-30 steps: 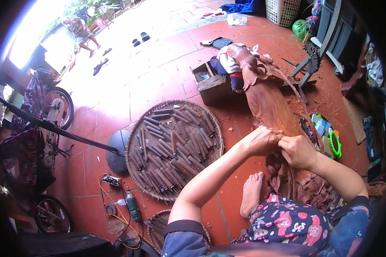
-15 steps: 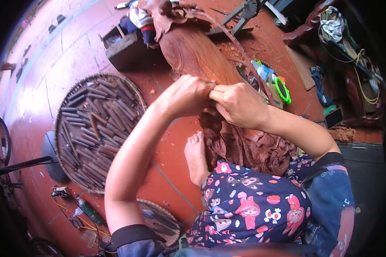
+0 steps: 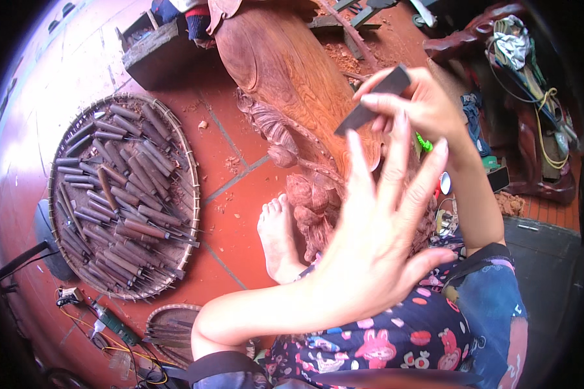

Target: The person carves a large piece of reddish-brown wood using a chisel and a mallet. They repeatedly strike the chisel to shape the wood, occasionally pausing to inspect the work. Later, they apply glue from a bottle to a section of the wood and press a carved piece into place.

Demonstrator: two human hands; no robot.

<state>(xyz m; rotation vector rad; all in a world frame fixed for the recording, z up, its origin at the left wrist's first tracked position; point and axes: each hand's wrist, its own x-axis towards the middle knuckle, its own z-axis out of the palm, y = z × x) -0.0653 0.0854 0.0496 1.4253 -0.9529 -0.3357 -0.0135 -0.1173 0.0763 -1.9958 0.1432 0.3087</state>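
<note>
Between the thumb and fingers of my right hand (image 3: 428,107) is a dark flat strip (image 3: 373,102) with a slanted end, perhaps a scraper blade. It is held above a large reddish-brown wood carving (image 3: 282,65). My left hand (image 3: 370,249) is raised below it with fingers spread and nothing in the grasp. Its fingertips come close to the strip in the picture; whether they touch it I cannot tell. The carving has a smooth grained face, with carved buds and folds (image 3: 308,194) along its near side. My hands hide part of it.
A round woven tray (image 3: 191,175) full of wooden-handled carving tools lies at left. Below it are a smaller basket (image 3: 169,311), a green power tool (image 3: 118,324) and cables. A wooden box (image 3: 152,55) stands at the far left of the carving. My bare foot (image 3: 278,236) rests beside the carving.
My hands were together over the carving; now they are apart. The left has come nearer and spread its fingers. The right has moved up and right, and the dark strip is now visible.
</note>
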